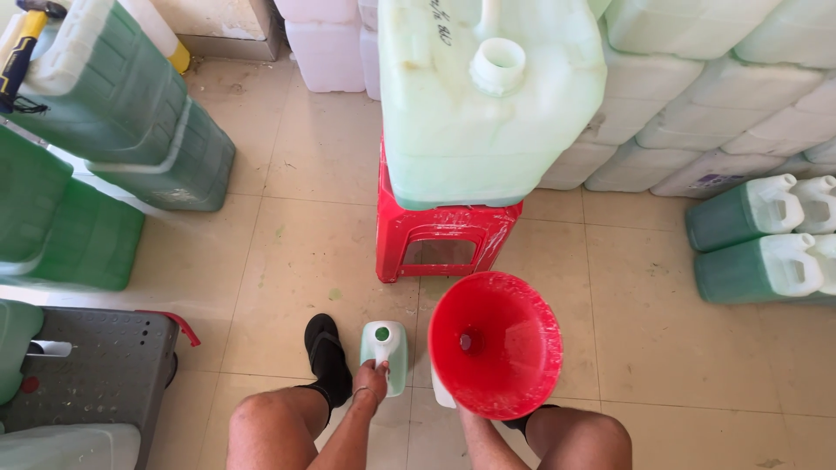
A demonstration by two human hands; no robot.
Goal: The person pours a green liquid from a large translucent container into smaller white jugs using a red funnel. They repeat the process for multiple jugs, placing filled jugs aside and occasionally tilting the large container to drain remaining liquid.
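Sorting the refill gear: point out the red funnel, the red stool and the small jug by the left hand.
red funnel (496, 344): head view, inner cone wall.
red stool (440, 235): head view, front panel.
small jug (389, 341): head view, top beside its open neck.

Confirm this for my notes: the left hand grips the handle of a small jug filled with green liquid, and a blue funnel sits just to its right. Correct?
Not quite. The funnel is red, not blue, as the head view shows. The rest holds: the left hand grips the handle of the small jug of green liquid, with the funnel just to its right.

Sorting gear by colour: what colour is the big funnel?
Red; the funnel shows clearly in the head view.
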